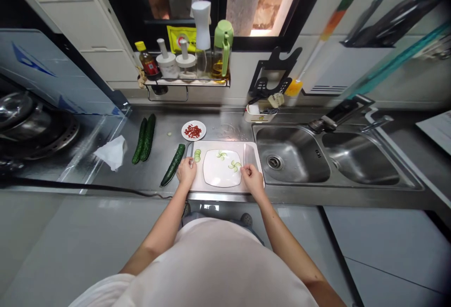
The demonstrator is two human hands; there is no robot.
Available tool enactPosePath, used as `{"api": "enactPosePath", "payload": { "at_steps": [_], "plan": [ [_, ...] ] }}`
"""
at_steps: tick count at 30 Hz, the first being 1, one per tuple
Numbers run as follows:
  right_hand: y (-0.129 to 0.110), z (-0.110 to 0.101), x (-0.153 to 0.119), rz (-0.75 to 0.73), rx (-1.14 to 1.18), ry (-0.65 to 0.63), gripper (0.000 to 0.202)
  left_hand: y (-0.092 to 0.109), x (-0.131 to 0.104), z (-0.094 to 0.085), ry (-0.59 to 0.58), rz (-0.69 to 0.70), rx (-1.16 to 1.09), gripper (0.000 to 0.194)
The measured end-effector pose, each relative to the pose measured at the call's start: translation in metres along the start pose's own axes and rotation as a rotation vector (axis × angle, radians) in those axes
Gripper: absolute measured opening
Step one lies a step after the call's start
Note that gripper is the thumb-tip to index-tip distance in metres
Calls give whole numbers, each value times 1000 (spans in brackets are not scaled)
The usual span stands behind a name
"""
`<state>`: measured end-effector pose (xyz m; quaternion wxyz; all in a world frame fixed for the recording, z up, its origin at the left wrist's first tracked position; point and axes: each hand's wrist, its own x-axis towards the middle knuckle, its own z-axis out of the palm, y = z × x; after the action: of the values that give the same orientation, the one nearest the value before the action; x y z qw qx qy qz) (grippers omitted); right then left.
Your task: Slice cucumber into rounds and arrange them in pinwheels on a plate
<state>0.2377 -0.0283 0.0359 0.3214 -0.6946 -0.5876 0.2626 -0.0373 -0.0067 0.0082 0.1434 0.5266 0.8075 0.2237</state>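
A white rounded-square plate lies on a pale cutting board. Thin green cucumber slices are fanned into two pinwheel shapes on it. At the plate's right edge, my right hand is closed in a pinch; whatever is between its fingertips is too small to make out. My left hand rests at the board's left edge with fingers curled, beside a short overlapping row of cucumber slices. What it grips, if anything, is hidden. Left of that hand lies a cucumber with a cut end.
Behind the board sits a small plate of chopped red pieces. Two whole cucumbers and a crumpled white tissue lie to the left. A double sink adjoins the board's right side. Bottles stand on a wall rack.
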Motion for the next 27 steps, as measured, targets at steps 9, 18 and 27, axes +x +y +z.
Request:
{"api": "enactPosePath", "payload": {
  "at_steps": [9, 18, 27],
  "plan": [
    [-7, -1, -15, -16, -2, -39, 28, 12, 4, 4, -37, -99, 49, 30],
    [-4, -4, -18, 12, 2, -57, 28, 12, 10, 12, -23, -101, 89, 35],
    [-3, -2, -20, -11, 8, -60, 28, 17, 13, 12, -29, -99, -33, 15]
  ]
}}
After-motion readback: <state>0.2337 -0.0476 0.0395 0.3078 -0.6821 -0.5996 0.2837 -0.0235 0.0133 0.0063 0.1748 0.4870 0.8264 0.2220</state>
